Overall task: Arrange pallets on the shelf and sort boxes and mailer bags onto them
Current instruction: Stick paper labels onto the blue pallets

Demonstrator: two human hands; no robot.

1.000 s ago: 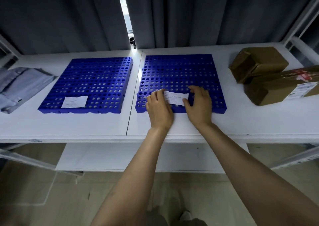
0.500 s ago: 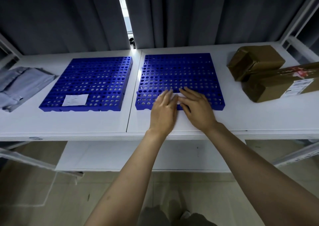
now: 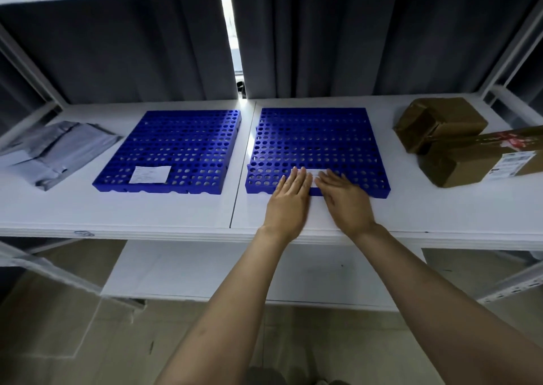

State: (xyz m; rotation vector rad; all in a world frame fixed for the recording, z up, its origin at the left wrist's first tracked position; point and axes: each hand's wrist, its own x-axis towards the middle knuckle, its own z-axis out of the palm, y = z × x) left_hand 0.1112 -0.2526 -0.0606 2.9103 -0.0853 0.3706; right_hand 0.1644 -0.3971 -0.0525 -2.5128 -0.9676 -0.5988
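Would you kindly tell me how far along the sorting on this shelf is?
Done: the left pallet and right pallet lie side by side on the shelf, and the left one carries a paper label. In hand: the left hand and right hand press flat on a second label at the right pallet's front edge. Left: the mailer bags and the boxes sit off the pallets.

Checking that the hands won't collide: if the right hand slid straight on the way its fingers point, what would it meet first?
Probably the left hand. The right hand lies flat on the right pallet, fingers angled toward the left hand's fingertips over the label; the gap looks small.
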